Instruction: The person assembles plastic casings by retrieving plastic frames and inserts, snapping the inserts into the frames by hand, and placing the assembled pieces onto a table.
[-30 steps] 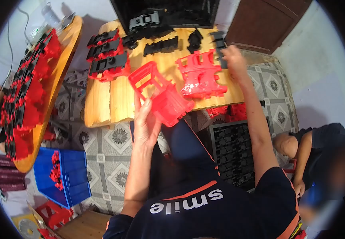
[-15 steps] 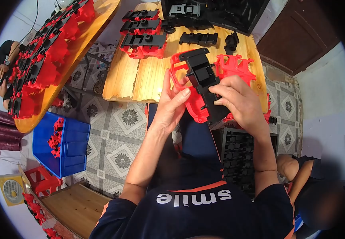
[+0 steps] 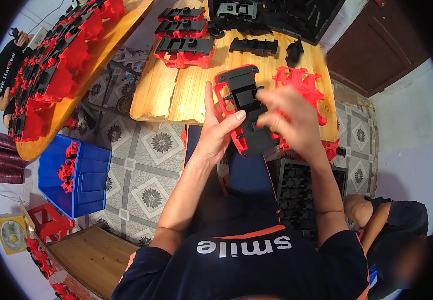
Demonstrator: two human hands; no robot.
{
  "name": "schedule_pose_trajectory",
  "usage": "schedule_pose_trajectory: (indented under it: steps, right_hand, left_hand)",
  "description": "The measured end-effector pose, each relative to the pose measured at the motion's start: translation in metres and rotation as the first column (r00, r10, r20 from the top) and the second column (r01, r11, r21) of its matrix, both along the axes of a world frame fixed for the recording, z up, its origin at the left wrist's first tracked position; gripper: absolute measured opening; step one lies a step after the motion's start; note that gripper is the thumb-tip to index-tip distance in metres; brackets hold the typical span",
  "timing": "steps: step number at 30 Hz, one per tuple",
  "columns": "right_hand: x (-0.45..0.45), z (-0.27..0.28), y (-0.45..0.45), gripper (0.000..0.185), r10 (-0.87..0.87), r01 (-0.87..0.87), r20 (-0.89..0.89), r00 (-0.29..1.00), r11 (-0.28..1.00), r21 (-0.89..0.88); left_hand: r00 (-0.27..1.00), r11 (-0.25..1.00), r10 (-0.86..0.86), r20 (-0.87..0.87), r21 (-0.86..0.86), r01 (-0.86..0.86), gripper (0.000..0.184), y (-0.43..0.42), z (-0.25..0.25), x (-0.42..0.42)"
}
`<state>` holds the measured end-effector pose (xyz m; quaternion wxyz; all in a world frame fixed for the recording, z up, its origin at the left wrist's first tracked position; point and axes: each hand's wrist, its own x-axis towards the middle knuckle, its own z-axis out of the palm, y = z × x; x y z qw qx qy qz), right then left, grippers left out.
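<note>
My left hand (image 3: 216, 132) grips a red plastic frame (image 3: 221, 95), its thumb resting on the black plate (image 3: 249, 112) that lies over the frame. Just right of the plate, my right hand (image 3: 294, 117) is raised with thumb and fingers apart, slightly blurred, holding nothing. More red frames (image 3: 299, 82) rest on the wooden table (image 3: 176, 95) behind that hand. At the table's back lie a black plate (image 3: 253, 46) and a dark part (image 3: 294, 52). Three red frames with black plates on top (image 3: 185, 45) stand in a row at the back left.
A long side table (image 3: 76, 95) at left carries many red and black assemblies. Below it is a blue bin (image 3: 91, 175) with red parts. A crate of black parts (image 3: 296, 195) stands by my right forearm. One person (image 3: 6, 70) is at far left, another (image 3: 396, 220) at right.
My right hand brought a black plate from the table onto the red frame, then let go and opened. The plate now lies flatter on the frame. The person at left has raised a hand.
</note>
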<state>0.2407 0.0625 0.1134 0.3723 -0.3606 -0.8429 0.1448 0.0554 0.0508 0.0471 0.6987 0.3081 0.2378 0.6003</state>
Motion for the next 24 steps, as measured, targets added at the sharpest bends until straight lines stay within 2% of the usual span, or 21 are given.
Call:
schedule_pose_trajectory:
  steps: [1,2,3,4,5,6,7,9,10,12,13,15,16,17,19,21,23,24]
  right_hand:
    - [0.000,-0.003,0.006,0.042,-0.106,0.101,-0.151,0.983,0.994,-0.044]
    - [-0.004,-0.006,0.015,0.044,-0.181,0.167,-0.221,0.958,0.983,-0.080]
    - [-0.009,-0.009,0.021,0.044,-0.187,0.173,-0.219,0.957,0.981,-0.083]
    - [-0.016,-0.012,0.025,0.044,-0.135,-0.035,-0.413,0.901,0.926,-0.377]
    - [-0.022,-0.016,0.028,0.043,-0.148,-0.291,-0.594,0.791,0.763,-0.578]
    - [-0.029,-0.024,0.030,0.041,-0.109,-0.264,-0.587,0.802,0.817,-0.513]
    - [-0.038,-0.030,0.030,0.040,-0.118,-0.182,-0.558,0.822,0.873,-0.452]
    - [-0.041,-0.025,0.027,0.046,-0.101,-0.054,-0.335,0.937,0.904,-0.423]
    - [-0.043,-0.029,0.030,0.046,-0.093,-0.066,-0.342,0.935,0.903,-0.425]
    - [-0.041,-0.040,0.042,0.063,0.079,-0.210,-0.369,0.926,0.921,-0.329]
    - [-0.039,-0.046,0.039,0.063,0.098,-0.227,-0.372,0.923,0.919,-0.322]
    - [-0.038,-0.057,0.022,0.079,-0.012,-0.411,-0.582,0.813,0.696,-0.589]
    - [-0.044,-0.056,0.017,0.083,0.135,-0.490,-0.549,0.825,0.653,-0.577]
    - [-0.061,-0.062,0.006,0.075,0.047,-0.569,-0.668,0.742,0.572,-0.591]
    - [-0.081,-0.066,0.004,0.065,-0.109,-0.569,-0.710,0.696,0.520,-0.637]
    - [-0.100,-0.067,0.017,0.058,-0.160,-0.575,-0.721,0.674,0.499,-0.648]
    - [-0.119,-0.078,0.037,0.068,-0.193,-0.443,-0.649,0.736,0.588,-0.677]
    - [-0.126,-0.090,0.051,0.072,-0.221,-0.270,-0.550,0.805,0.689,-0.673]
  left_hand:
    - [0.999,0.999,-0.038,0.009,0.013,0.037,0.108,-0.002,0.000,0.000]
    - [0.997,0.997,-0.077,0.018,0.029,0.077,0.107,-0.003,0.000,0.001]
    - [0.996,0.996,-0.083,0.019,0.025,0.082,0.107,-0.004,0.002,0.003]
    - [0.996,0.997,-0.073,0.045,0.024,0.072,0.105,-0.005,0.003,0.006]
    - [0.996,0.998,-0.062,0.069,0.022,0.060,0.104,-0.007,0.003,0.009]
    - [0.988,0.997,0.040,-0.150,0.077,-0.029,0.101,-0.003,-0.003,0.016]
    - [0.963,0.992,0.099,-0.249,0.103,-0.076,0.096,0.000,-0.008,0.017]
    - [0.960,0.984,0.154,-0.233,0.128,-0.127,0.089,-0.001,-0.014,0.012]
    - [0.957,0.983,0.163,-0.242,0.127,-0.135,0.089,-0.002,-0.014,0.011]
    - [0.915,0.929,0.367,-0.168,0.102,-0.355,0.082,-0.005,-0.013,0.011]
    - [0.908,0.908,0.419,-0.029,-0.013,-0.419,0.072,-0.006,-0.006,0.004]
    - [0.864,0.865,0.500,0.059,-0.071,-0.496,0.065,-0.007,0.001,-0.016]
    - [0.818,0.825,0.565,0.104,-0.081,-0.560,0.060,-0.006,0.003,-0.020]
    - [0.813,0.819,0.574,0.101,-0.079,-0.569,0.060,-0.007,0.003,-0.023]
    - [0.715,0.715,0.698,-0.022,-0.010,-0.699,0.056,-0.006,0.000,-0.025]
    - [0.699,0.697,0.715,-0.029,-0.049,-0.715,0.053,0.009,-0.007,-0.038]
    - [0.714,0.709,0.698,-0.045,-0.095,-0.699,0.045,0.036,-0.015,-0.057]
    - [0.645,0.638,0.759,-0.089,-0.096,-0.764,0.044,0.051,-0.021,-0.065]
